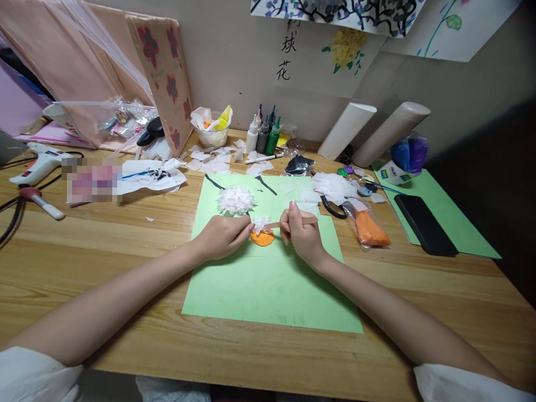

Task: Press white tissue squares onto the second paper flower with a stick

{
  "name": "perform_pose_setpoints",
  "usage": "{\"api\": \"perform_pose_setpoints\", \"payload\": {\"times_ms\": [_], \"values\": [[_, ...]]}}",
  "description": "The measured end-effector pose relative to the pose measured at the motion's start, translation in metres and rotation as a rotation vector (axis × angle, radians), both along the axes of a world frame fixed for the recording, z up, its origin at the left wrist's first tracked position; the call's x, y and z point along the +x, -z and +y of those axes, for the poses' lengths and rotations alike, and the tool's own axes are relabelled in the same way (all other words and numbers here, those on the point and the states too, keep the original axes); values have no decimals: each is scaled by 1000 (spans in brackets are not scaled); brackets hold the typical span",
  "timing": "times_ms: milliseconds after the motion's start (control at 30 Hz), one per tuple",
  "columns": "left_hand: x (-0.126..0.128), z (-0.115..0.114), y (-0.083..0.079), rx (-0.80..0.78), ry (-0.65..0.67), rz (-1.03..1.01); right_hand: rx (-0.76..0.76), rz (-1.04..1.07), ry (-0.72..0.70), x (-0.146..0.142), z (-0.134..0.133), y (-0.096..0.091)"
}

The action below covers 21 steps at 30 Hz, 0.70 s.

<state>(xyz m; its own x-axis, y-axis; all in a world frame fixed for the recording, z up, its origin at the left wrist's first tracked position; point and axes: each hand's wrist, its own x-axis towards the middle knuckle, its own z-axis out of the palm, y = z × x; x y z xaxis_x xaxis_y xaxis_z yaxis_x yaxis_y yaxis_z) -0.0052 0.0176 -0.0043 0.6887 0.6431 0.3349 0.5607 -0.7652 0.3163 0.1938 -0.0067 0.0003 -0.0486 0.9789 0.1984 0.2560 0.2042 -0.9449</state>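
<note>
On a light green sheet of paper (268, 285) lies a round orange clay disc (262, 238), its upper part covered with white paper petals (261, 224). My left hand (224, 235) is closed in a pinch at the left edge of these petals; what its fingertips hold is too small to make out. My right hand (302, 231) grips a flat wooden stick (274, 225), whose tip reaches the petals from the right. Just above my left hand sits a full white paper flower (235, 200). Dark strips (266, 185) lie near the sheet's top edge.
Loose white paper pieces (335, 187) and a bag of orange clay (371, 228) lie right of the hands. Several paint bottles (268, 137) and a plastic cup (211, 131) stand behind. A black phone (425, 224) lies far right, a glue gun (42, 163) far left.
</note>
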Motion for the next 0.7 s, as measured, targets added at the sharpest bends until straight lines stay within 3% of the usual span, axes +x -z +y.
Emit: {"api": "perform_pose_setpoints", "payload": {"times_ms": [100,200,433,600,700], "values": [[0,0,0,8,-1,4,-56,71,11,2,6,1],[0,1,1,13,-10,7,-2,60,-18,4,3,5],[-1,1,2,11,-16,-3,565,-347,-226,7,-10,13],[-1,1,2,2,-10,-3,771,-368,-238,10,-11,12],[-1,0,1,-10,-17,-2,807,-360,-195,16,-8,9]]}}
